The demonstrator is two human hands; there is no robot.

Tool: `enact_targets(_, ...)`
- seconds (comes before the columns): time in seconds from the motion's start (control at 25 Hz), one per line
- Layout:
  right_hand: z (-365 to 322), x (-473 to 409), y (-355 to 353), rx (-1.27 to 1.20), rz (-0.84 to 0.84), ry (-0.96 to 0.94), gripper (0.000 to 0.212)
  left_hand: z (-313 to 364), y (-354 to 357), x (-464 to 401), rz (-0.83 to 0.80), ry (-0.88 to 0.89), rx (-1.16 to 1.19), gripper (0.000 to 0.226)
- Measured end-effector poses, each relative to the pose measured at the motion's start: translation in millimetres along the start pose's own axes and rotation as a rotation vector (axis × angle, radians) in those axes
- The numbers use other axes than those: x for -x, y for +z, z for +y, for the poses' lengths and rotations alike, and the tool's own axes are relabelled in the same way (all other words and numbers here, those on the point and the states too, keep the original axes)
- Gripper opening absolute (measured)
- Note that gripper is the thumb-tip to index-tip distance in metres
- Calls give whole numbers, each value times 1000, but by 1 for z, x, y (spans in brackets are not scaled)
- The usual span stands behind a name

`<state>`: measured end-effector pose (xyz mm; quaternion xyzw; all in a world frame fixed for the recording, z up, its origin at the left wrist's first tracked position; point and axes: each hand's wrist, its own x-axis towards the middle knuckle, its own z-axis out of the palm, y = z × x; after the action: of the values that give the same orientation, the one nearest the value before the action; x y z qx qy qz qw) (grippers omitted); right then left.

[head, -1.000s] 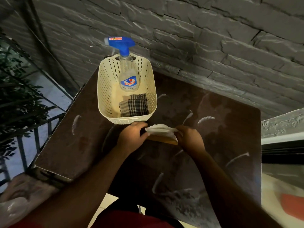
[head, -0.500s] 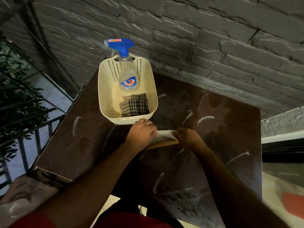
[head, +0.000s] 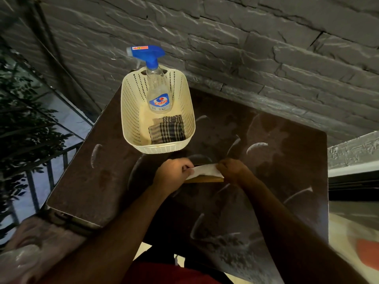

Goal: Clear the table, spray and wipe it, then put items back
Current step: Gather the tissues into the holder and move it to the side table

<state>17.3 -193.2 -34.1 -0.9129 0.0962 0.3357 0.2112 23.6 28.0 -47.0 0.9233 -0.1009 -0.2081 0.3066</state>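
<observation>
1. The left hand (head: 173, 173) is gripping the left end of a white cloth (head: 205, 170), its fingers curled around the edge
2. The right hand (head: 233, 170) is pinching the cloth's right end, its fingers clenched on it
3. The cloth is stretching between the two hands, lying over a thin wooden board (head: 207, 179) that is showing just under it
4. Board and cloth are sitting near the middle of the table (head: 98, 181), a little toward its near edge, just in front of the basket (head: 131, 119)
5. The basket, cream and perforated, is standing at the table's far left corner, close to the wall (head: 246, 48)
6. A spray bottle (head: 158, 91) with a blue trigger head is standing upright in the far end of the basket, its head rising above the rim
7. A folded checked towel (head: 167, 130) is lying in the near end of the basket, just in front of the bottle
8. The dark brown tabletop is showing pale curved marks across its surface
9. A railing (head: 32, 189) and leafy plant (head: 22, 119) are showing beyond the table's left edge
10. Both forearms are reaching in from the near edge, over something red (head: 164, 273) at the bottom of the view
</observation>
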Motion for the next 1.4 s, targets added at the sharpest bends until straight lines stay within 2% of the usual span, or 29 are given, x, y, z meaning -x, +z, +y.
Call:
enact_targets(0.12, -2, -1, 0, 87, -40, 78, 31, -2, -1, -4, -81, -65, 64, 11)
enact_targets(0.24, -2, -1, 0, 66, -8, 131, 24, -2, 2, -6, -61, -164, 45, 8)
enact_targets(0.36, -1, 3, -1, 32, 102, 181, 23, -3, 3, -8, 19, -233, 52, 7)
enact_targets(0.48, 8, 12, -12, -25, 290, 297, 22, -11, -3, -9, 110, -319, 9, 8)
enact_targets(0.56, 17, 18, -19, -40, 394, 274, 21, -19, -6, 0, 252, -235, 26, 11)
enact_targets(0.64, 19, 22, -14, -9, 463, 45, 16, -24, -2, 13, 425, 111, 4, 12)
enact_targets(0.72, 14, 24, -2, 49, 426, -236, 19, -20, 8, 23, 430, 412, -92, 18)
enact_targets(0.76, 9, 23, 3, 103, 370, -332, 26, -16, 13, 23, 388, 469, -150, 25)
enact_targets(0.88, -2, 20, 14, 277, 290, -399, 39, -11, 20, 12, 248, 447, -307, 39)
enact_targets(0.96, -3, 21, 14, 323, 337, -377, 47, -16, 19, 9, 189, 436, -333, 40)
enact_targets(1.04, 1, 24, 14, 340, 296, -352, 54, -23, 16, 7, 177, 436, -327, 35)
enact_targets(1.16, 12, 25, 13, 332, 218, -258, 44, -31, 9, 3, 211, 433, -305, 20)
enact_targets(1.24, 23, 24, 11, 270, 244, -185, 40, -37, 5, -1, 212, 377, -287, 27)
enact_targets(1.4, 44, 33, 1, 127, 330, -35, 21, -45, 3, 4, 269, 280, -237, 25)
